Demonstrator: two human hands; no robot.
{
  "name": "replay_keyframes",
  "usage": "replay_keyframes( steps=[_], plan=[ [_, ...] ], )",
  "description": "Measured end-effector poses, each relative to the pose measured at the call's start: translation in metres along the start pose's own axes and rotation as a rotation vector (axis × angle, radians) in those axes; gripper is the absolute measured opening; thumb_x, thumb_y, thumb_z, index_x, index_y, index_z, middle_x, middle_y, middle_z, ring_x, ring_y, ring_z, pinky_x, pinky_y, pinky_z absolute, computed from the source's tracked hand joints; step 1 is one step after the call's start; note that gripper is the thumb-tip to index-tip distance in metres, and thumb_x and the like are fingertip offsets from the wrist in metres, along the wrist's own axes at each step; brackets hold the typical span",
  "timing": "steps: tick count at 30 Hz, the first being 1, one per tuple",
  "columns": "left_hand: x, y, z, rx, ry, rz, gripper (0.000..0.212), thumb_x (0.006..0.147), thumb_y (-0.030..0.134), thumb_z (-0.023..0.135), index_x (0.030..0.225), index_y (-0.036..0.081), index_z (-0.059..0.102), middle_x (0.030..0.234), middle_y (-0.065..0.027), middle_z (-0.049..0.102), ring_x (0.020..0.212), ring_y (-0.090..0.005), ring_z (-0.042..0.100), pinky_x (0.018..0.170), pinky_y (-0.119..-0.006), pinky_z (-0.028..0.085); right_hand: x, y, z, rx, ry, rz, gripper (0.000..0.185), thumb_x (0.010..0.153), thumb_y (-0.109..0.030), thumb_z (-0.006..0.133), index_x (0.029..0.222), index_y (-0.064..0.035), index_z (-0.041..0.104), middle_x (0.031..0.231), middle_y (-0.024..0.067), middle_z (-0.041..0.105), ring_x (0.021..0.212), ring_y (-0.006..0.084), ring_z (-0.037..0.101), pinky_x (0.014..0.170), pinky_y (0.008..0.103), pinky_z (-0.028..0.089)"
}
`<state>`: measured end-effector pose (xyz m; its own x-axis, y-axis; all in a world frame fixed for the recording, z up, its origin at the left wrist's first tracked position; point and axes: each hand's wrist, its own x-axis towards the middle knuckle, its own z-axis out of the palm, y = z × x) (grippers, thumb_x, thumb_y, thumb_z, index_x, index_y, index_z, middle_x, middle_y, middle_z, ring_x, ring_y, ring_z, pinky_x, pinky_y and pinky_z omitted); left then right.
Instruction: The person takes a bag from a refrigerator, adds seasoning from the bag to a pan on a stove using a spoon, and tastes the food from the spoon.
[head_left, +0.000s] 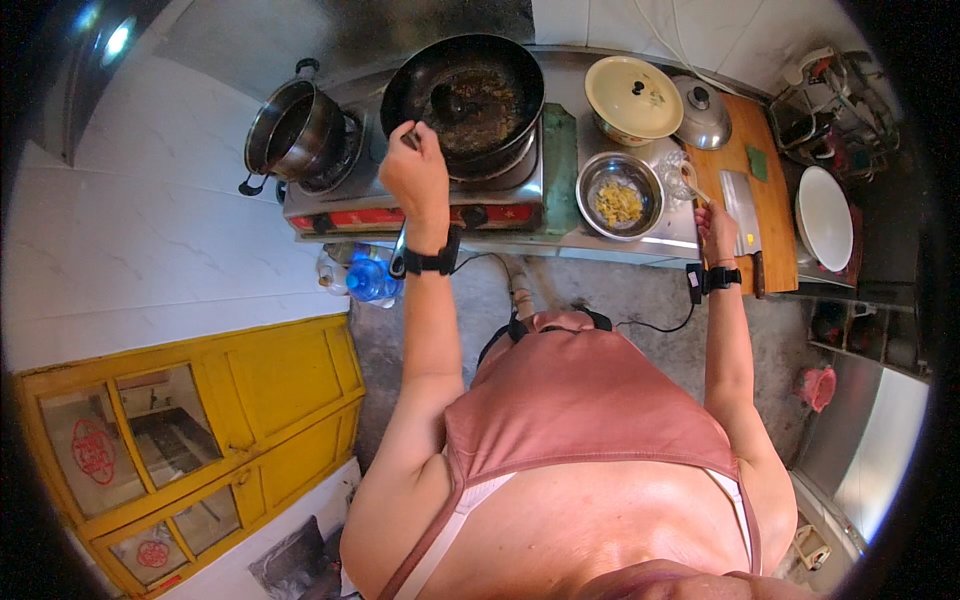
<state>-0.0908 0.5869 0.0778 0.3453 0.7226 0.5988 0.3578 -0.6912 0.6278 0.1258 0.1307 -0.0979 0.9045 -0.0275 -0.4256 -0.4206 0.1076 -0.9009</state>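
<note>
A black wok (517, 112) sits on the gas stove (405, 214), oily brown bits of food across its bottom. My left hand (416, 169) is closed around the handle of a ladle or turner (448, 103), whose dark head rests inside the wok. To the right, my right hand (718, 226) pinches the handle of a pale spoon (696, 186). The spoon's far end is in a small clear glass dish (675, 166). Beside that dish stands a steel bowl (587, 211) with chopped yellowish food (619, 205) in it.
A steel pot (300, 142) occupies the left burner. Behind the steel bowl are a lidded enamel pot (628, 90) and a domed metal lid (703, 120). A cleaver (739, 199) lies on the wooden cutting board (780, 240), near a white basin (823, 217).
</note>
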Motion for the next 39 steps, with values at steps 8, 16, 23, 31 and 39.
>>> replay_keyframes(
  steps=[8, 16, 23, 31, 39],
  plan=[
    [-0.003, 0.037, -0.003, -0.324, -0.105, -0.206, 0.025, 0.097, 0.025, 0.066, 0.094, 0.001, 0.073, 0.066, -0.0128, 0.071, 0.059, -0.023, 0.073, 0.059, -0.037, 0.056, 0.021, 0.009, -0.008, 0.025, -0.012, 0.026, 0.026, 0.101, -0.027, 0.061, 0.098, -0.0018, 0.068, 0.079, 0.0081, 0.073, 0.059, 0.0114, 0.063, 0.049, 0.0219, 0.041],
    [0.009, 0.014, -0.01, -0.05, -0.054, -0.073, 0.03, 0.099, 0.025, 0.064, 0.101, -0.004, 0.073, 0.068, -0.0116, 0.072, 0.059, -0.0178, 0.072, 0.052, -0.032, 0.056, 0.011, 0.007, -0.007, -0.01, -0.05, 0.021, 0.027, 0.104, -0.025, 0.058, 0.099, -0.001, 0.068, 0.079, 0.0078, 0.072, 0.061, 0.0111, 0.062, 0.05, 0.0219, 0.041],
    [0.012, 0.026, 0.014, -0.367, -0.07, -0.172, 0.026, 0.098, 0.023, 0.066, 0.095, -0.002, 0.072, 0.067, -0.011, 0.071, 0.06, -0.0197, 0.074, 0.055, -0.031, 0.055, 0.017, 0.01, -0.006, 0.02, -0.068, 0.002, 0.027, 0.102, -0.026, 0.059, 0.099, -0.0008, 0.068, 0.08, 0.0078, 0.073, 0.063, 0.0116, 0.064, 0.05, 0.0214, 0.041],
    [0.009, 0.018, -0.017, -0.035, 0.004, -0.154, 0.026, 0.097, 0.022, 0.065, 0.094, -0.002, 0.074, 0.065, -0.0137, 0.07, 0.059, -0.0285, 0.071, 0.059, -0.039, 0.055, 0.013, 0.009, -0.004, 0.004, -0.058, 0.029, 0.026, 0.1, -0.026, 0.06, 0.098, -0.0005, 0.068, 0.08, 0.0088, 0.072, 0.062, 0.0123, 0.064, 0.05, 0.022, 0.041],
    [0.004, 0.047, -0.016, -0.367, -0.075, -0.283, 0.027, 0.099, 0.02, 0.063, 0.091, -0.005, 0.071, 0.067, -0.0119, 0.071, 0.057, -0.0191, 0.071, 0.054, -0.03, 0.057, 0.012, 0.006, -0.002, 0.017, -0.058, 0.026, 0.026, 0.101, -0.025, 0.06, 0.1, 0.0004, 0.067, 0.081, 0.009, 0.073, 0.062, 0.0118, 0.063, 0.049, 0.0218, 0.04]
  ],
)
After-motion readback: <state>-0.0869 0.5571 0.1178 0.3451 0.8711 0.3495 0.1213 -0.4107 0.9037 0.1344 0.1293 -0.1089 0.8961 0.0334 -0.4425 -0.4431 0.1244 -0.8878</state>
